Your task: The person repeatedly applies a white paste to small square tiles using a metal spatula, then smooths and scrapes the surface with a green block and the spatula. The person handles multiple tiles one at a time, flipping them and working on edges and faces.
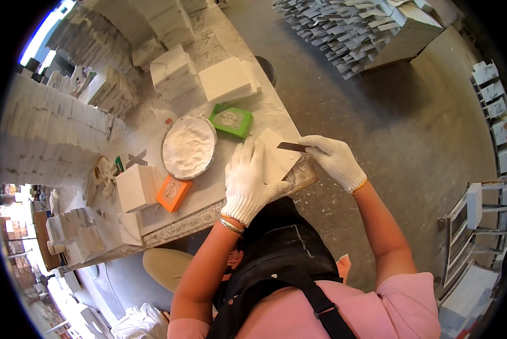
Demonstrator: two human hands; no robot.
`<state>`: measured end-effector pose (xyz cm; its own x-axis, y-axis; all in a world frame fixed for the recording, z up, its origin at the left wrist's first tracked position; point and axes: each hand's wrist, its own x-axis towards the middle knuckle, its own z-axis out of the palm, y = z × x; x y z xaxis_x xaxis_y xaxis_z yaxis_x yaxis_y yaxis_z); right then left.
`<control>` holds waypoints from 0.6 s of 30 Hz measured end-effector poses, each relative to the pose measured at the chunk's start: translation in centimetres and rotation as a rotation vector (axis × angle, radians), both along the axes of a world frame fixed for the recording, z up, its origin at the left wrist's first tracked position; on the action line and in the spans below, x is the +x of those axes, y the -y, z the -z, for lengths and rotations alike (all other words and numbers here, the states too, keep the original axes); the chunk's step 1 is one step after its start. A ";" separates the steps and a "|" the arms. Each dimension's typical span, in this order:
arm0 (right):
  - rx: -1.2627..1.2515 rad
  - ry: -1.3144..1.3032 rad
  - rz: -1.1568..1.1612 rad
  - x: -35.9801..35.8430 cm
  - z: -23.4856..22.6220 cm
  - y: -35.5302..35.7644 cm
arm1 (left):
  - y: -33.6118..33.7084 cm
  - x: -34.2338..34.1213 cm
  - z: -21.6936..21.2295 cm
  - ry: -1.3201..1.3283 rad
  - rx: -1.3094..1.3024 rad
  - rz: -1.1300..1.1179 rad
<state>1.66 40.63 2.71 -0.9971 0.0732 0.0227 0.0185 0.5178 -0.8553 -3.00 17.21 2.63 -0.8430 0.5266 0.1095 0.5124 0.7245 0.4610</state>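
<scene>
My left hand (245, 186), in a white knit glove, lies flat with its fingers stretched over the left part of a white stone tile (277, 157) at the table's corner. In my gloved right hand (337, 160), just right of the tile, a thin dark flat strip (289, 146) is gripped at one end. Its free end reaches over the tile; whether it touches the surface I cannot tell. Beyond my left fingertips sits a green hand pad block (232, 121). A round dish (208, 167) heaped with white powder stands to the left, with an orange hand pad block (174, 192) beside it.
White tile stacks stand at the left (136, 188) and farther back (226, 79). Tall stone piles (50, 130) line the far left. The table's front edge (191, 225) runs close to my body. On the floor, a large stack of strips (349, 34) and a metal rack (474, 231) stand right.
</scene>
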 end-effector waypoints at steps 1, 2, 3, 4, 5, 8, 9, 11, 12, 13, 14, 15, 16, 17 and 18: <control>0.021 0.002 -0.010 -0.2 0.1 0.0 | 0.0 0.3 0.1 -0.017 -0.034 -0.002; 0.043 0.003 -0.020 -0.3 0.2 0.0 | 0.0 0.2 0.4 -0.046 -0.023 0.004; 0.063 0.005 -0.033 -0.4 0.2 0.1 | 0.1 0.3 0.8 -0.075 -0.013 0.005; 0.120 -0.039 -0.041 -0.4 0.3 0.1 | 0.3 0.3 1.2 -0.104 -0.002 0.007; 0.176 -0.084 -0.048 -0.3 0.3 0.2 | 0.5 0.3 1.5 -0.120 -0.002 0.009; 0.253 -0.138 -0.042 0.2 0.6 0.2 | 0.6 0.3 2.3 -0.159 0.011 0.015; 0.263 -0.144 -0.037 0.4 0.7 0.2 | 0.6 0.4 2.4 -0.165 0.019 0.014; 0.263 -0.175 -0.029 0.8 0.9 0.3 | 0.5 0.4 2.3 -0.162 0.044 0.011; 0.261 -0.189 -0.026 0.9 1.1 0.3 | 0.5 0.4 2.0 -0.152 0.059 0.010; 0.262 -0.199 -0.012 0.9 1.3 0.4 | 0.5 0.4 1.9 -0.141 0.074 0.009; 0.263 -0.210 0.001 1.0 1.6 0.4 | 0.4 0.5 1.9 -0.141 0.082 0.007; 0.264 -0.220 0.015 1.0 1.8 0.5 | 0.3 0.4 1.9 -0.141 0.088 0.006; 0.237 -0.217 0.027 1.1 2.0 0.6 | 0.2 0.4 1.9 -0.141 0.095 0.005; 0.210 -0.213 0.039 1.2 2.1 0.9 | 0.2 0.4 1.8 -0.136 0.088 0.003; 0.186 -0.210 0.051 1.2 2.1 1.0 | 0.2 0.4 1.6 -0.131 0.084 0.002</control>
